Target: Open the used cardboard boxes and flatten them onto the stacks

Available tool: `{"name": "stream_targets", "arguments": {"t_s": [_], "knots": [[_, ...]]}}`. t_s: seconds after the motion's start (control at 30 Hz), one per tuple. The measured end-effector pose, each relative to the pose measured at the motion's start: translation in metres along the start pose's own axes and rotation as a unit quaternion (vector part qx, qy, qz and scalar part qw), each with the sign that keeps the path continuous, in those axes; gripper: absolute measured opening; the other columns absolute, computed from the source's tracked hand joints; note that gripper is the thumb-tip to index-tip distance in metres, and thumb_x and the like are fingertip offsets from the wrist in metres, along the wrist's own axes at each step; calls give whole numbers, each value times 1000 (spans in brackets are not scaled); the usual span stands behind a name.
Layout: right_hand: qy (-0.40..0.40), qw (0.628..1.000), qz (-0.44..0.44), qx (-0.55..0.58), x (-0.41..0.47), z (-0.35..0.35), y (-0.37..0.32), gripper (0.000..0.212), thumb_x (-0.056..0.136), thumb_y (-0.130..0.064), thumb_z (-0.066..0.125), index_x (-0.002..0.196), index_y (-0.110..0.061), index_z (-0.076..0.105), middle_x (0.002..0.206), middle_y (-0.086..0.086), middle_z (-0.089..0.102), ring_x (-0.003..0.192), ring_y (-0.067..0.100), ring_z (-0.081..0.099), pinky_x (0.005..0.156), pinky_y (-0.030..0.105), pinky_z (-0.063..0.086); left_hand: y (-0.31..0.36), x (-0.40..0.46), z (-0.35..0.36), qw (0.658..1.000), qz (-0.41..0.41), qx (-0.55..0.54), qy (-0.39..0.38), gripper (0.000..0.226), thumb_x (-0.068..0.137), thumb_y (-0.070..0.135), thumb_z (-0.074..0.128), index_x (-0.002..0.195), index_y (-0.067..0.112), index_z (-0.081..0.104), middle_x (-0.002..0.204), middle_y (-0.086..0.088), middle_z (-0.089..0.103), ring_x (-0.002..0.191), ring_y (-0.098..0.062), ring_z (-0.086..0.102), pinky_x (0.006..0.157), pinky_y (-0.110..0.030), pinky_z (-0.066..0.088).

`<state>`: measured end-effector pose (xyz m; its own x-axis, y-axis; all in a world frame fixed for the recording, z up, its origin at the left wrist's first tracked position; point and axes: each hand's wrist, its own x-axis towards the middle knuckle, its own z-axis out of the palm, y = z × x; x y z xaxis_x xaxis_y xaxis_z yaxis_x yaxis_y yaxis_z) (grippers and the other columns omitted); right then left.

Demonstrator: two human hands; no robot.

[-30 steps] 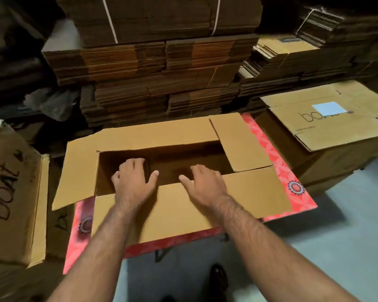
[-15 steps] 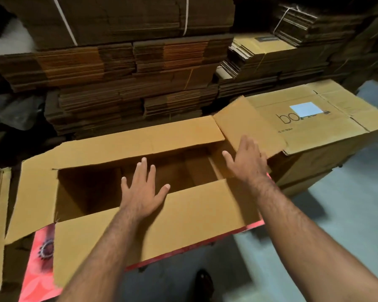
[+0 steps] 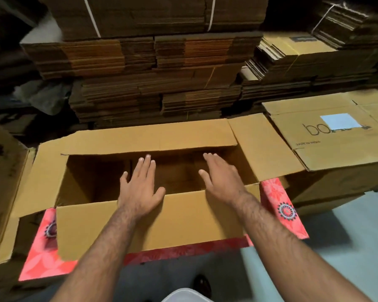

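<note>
You've got the open box (image 3: pixel 183 216) right in front, all four flaps folded out, so its mouth is clear from above. Behind it the stacks (image 3: pixel 157 83) of flattened cardboard rise like a wall, just past the far flap. To your right, the printed box (image 3: pixel 336 149) sits just beside the right flap. Another box (image 3: pixel 0 171) crowds the left. Bare floor (image 3: pixel 347 247) lies at near right.

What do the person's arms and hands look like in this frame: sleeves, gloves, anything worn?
Both forearms are bare and hairy, with no sleeves in view. The left hand and right hand wear no gloves; no rings, watch or bands are visible, though motion blur softens the fingertips.
</note>
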<state>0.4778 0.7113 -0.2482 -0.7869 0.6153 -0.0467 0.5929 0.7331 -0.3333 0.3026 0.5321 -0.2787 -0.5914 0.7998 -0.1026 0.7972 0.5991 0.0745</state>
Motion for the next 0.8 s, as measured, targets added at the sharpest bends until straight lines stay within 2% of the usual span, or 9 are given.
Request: {"name": "stream_targets", "arguments": {"t_s": [0.1, 0.2, 0.27, 0.33, 0.4, 0.53, 0.6, 0.67, 0.8], "knots": [[-65, 995, -78, -8, 14, 18, -42, 59, 110, -43, 39, 163, -22, 24, 169, -2, 25, 157, 15, 16, 125, 45, 22, -1, -3, -3, 999, -6, -39, 10, 83, 99, 40, 48, 164, 19, -1, 169, 2, -17, 156, -15, -11, 126, -55, 12], [-94, 991, -88, -43, 34, 31, -63, 62, 110, -43, 38, 164, -19, 19, 171, 1, 18, 158, 18, 12, 125, 46, 21, -1, -3, -4, 996, -16, -80, 24, 85, 97, 32, 53, 164, 19, 1, 170, 3, -13, 156, -14, -10, 126, -54, 11], [-58, 991, -92, -81, 48, 32, -69, 65, 108, -45, 41, 163, -18, 20, 171, 4, 20, 157, 21, 16, 124, 46, 24, -1, -4, -4, 998, -12, -66, 21, 87, 96, 34, 53, 163, 20, 0, 170, 2, -12, 156, -14, -10, 126, -55, 13], [17, 986, -111, -121, 65, 25, -73, 69, 106, -47, 46, 163, -17, 21, 169, 6, 23, 156, 23, 22, 122, 45, 30, -1, -4, -3, 999, -6, -48, 19, 87, 96, 37, 53, 163, 20, 0, 171, 3, -11, 157, -14, -10, 125, -56, 13], [56, 982, -120, -138, 93, 11, -80, 75, 104, -48, 50, 163, -17, 18, 171, 7, 20, 157, 24, 20, 121, 46, 31, -2, -2, -3, 999, -6, -42, 14, 87, 95, 39, 51, 163, 19, 1, 171, 3, -11, 157, -14, -9, 125, -56, 15], [34, 981, -74, -178, 171, -7, -86, 80, 104, -49, 50, 165, -16, 10, 173, 6, 5, 160, 23, 7, 126, 48, 22, -3, 2, 0, 1000, -5, -23, 7, 87, 95, 40, 46, 163, 17, -2, 170, 2, -13, 157, -14, -9, 125, -55, 12], [-8, 981, -59, -183, 202, -2, -85, 70, 105, -48, 50, 160, -14, 27, 168, 10, 25, 155, 26, 23, 125, 51, 22, -3, 3, 3, 1000, -6, -18, 4, 87, 95, 42, 44, 163, 18, -3, 170, 2, -14, 157, -14, -9, 125, -54, 12], [-57, 983, -35, -173, 218, 8, -84, 53, 104, -47, 53, 145, -15, 47, 149, 9, 52, 139, 26, 48, 119, 49, 30, -4, 5, 5, 1000, -7, -13, 0, 86, 93, 44, 40, 163, 19, -3, 170, 2, -13, 157, -14, -7, 125, -53, 13], [-13, 982, -22, -189, 221, 32, -79, 30, 104, -30, 60, 132, -18, 58, 128, 6, 67, 118, 27, 62, 99, 42, 42, -6, 8, 8, 1000, -9, -28, 4, 86, 88, 44, 35, 164, 19, 2, 171, 2, -5, 157, -15, 1, 123, -53, 21]]}}
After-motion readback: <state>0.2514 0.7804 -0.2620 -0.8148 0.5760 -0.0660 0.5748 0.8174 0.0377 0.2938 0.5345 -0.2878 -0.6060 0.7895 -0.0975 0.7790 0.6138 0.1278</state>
